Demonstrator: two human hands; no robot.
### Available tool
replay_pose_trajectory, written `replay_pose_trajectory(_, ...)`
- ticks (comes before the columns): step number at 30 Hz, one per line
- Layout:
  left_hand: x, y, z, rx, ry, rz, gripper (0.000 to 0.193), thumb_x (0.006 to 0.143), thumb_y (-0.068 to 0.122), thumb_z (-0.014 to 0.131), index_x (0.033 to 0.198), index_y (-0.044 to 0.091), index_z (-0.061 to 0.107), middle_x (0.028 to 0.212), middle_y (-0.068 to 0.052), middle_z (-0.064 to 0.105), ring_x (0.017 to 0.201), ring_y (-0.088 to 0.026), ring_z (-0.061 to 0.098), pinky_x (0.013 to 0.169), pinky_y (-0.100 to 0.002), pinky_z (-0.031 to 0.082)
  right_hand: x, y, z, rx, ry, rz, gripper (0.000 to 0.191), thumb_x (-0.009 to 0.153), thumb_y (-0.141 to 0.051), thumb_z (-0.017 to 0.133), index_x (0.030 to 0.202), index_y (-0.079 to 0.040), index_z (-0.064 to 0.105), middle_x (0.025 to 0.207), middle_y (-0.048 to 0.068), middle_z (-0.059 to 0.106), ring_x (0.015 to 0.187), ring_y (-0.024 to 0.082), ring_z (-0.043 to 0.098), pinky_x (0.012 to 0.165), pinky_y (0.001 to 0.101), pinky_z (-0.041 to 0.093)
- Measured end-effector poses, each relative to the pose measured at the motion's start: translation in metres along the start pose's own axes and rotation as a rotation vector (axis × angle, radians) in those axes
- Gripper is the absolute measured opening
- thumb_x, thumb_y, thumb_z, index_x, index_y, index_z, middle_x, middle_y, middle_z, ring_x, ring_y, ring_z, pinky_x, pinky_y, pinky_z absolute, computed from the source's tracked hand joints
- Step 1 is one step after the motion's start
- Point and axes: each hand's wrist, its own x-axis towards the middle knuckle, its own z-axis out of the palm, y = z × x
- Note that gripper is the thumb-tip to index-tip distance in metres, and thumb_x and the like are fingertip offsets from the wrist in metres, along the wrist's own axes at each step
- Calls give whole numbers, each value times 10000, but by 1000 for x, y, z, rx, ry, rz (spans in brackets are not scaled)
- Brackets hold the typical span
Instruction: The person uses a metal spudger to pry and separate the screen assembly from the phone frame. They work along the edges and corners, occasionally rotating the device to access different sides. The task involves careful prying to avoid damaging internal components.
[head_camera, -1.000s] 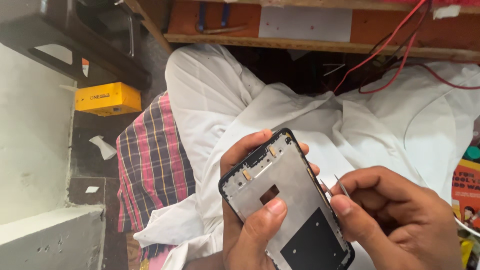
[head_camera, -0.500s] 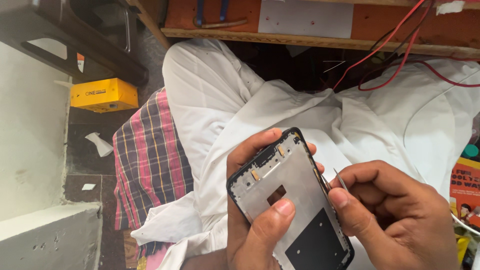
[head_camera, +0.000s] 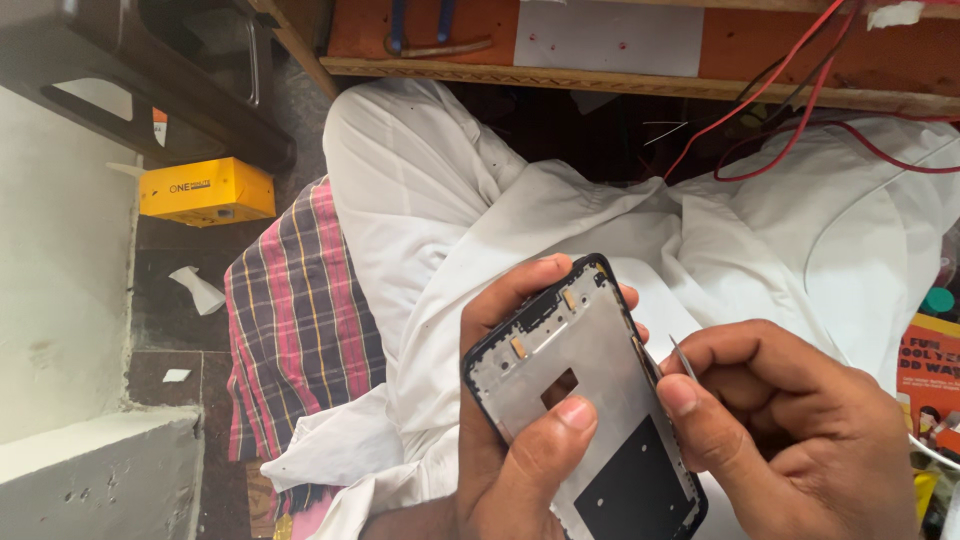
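Observation:
My left hand (head_camera: 515, 440) grips a phone frame (head_camera: 580, 400), a silvery metal mid-plate with a dark rim, a small square hole and a black patch near its lower end. The thumb presses on the plate's face, the fingers wrap behind its top edge. My right hand (head_camera: 790, 430) is shut on thin metal tweezers (head_camera: 683, 357), whose tip pokes up just right of the frame's right edge. Both hands hover over my lap in white cloth (head_camera: 520, 220).
A plaid cloth (head_camera: 300, 330) lies at the left of my lap. A yellow box (head_camera: 205, 190) sits on the dark floor farther left. A wooden bench edge (head_camera: 600, 80) runs across the top, with red and black wires (head_camera: 800, 110) hanging at the right.
The phone frame and both hands have shifted slightly right and down in view. The grips are unchanged.

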Motion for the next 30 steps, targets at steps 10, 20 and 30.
replay_pose_trajectory(10, -1, 1, -11, 126, -253, 5, 686, 872, 128, 524, 1503, -19, 298, 1397, -230, 530, 1267, -258, 565, 1149, -446, 455, 3, -21, 9, -79, 121, -105, 125, 955, -57, 728, 1054, 17, 709, 759, 89, 741, 640, 48, 673, 520, 191, 538)
replay_pose_trajectory(20, -4, -14, -33, 237, -446, 25, 661, 1008, 85, 501, 1620, -27, 277, 1495, -166, 524, 1304, -175, 499, 1161, -355, 392, 9, -44, 8, -174, 209, -193, 151, 948, -62, 740, 1071, 20, 715, 786, 87, 734, 652, 62, 685, 545, 197, 538)
replay_pose_trajectory(30, 3, -5, -27, 115, -493, -109, 691, 987, 70, 509, 1630, -14, 270, 1419, -158, 518, 1269, -195, 528, 1144, -376, 430, 28, -44, -27, -511, 52, -397, 183, 885, -105, 767, 1048, -31, 726, 655, 3, 668, 554, 24, 611, 456, 165, 458)
